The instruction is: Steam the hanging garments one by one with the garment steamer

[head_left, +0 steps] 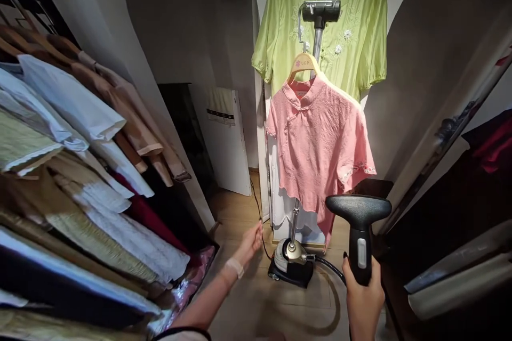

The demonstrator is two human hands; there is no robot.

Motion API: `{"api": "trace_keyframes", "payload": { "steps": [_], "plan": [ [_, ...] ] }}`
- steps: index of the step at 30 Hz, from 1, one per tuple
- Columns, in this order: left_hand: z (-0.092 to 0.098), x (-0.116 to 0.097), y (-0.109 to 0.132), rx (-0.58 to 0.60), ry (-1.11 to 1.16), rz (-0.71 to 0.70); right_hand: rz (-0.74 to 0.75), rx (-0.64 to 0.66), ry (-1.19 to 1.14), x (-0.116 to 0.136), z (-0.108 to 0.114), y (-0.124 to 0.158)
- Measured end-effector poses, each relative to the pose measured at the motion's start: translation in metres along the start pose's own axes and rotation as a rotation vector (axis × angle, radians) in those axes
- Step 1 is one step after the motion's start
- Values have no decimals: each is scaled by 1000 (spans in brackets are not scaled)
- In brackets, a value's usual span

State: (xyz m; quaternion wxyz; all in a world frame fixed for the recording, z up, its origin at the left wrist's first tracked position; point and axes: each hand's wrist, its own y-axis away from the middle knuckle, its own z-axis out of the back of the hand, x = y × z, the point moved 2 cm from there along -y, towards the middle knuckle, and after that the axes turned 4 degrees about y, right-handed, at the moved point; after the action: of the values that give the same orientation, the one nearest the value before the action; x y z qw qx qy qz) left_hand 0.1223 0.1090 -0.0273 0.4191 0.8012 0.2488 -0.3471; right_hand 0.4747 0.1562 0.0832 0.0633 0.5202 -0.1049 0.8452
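Right hand [363, 294] grasping the upright garment steamer head [360, 218], left hand [250, 245] open and released beside a black cord [257, 208]; pink blouse [318, 144] hangs ahead and above, long axis vertical, nearer the right hand.

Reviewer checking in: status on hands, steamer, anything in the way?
Right hand gripping garment steamer head. Left hand open near black power cord. Pink blouse hanging ahead.

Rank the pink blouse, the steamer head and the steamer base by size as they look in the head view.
Pink blouse, largest. Then the steamer head and the steamer base: they look about alike, and the head's nearness to the camera makes their order unsure.
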Motion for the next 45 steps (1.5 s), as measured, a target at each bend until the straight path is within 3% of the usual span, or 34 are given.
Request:
{"api": "trace_keyframes", "payload": {
  "steps": [2,6,9,13,17,19,22,27,30,35,45],
  "plan": [
    [-18,-63,-23,40,-44,-172,13,26,-17,2,-8,14],
    [-80,-189,-66,158,-87,-509,25,44,-62,17,-33,40],
    [-125,-261,-90,260,-122,-695,16,-10,-96,35,-62,58],
    [-165,-320,-113,475,-277,-841,-17,-124,-181,68,-115,81],
    [-178,-351,-129,702,-336,-824,-9,-149,-305,103,-171,109],
    [-172,-362,-132,773,-346,-863,7,-159,-342,118,-194,122],
    [-148,-374,-133,767,-300,-905,-1,-192,-351,135,-218,136],
    [-94,-390,-122,721,-143,-880,78,-179,-301,162,-237,137],
    [-71,-400,-110,700,-99,-905,184,-165,-206,174,-243,129],
    [-45,-418,-91,673,-72,-975,500,-216,78,204,-237,108],
    [-6,-453,-58,610,-161,-1279,1148,-165,572,301,-193,64]
  ]
}}
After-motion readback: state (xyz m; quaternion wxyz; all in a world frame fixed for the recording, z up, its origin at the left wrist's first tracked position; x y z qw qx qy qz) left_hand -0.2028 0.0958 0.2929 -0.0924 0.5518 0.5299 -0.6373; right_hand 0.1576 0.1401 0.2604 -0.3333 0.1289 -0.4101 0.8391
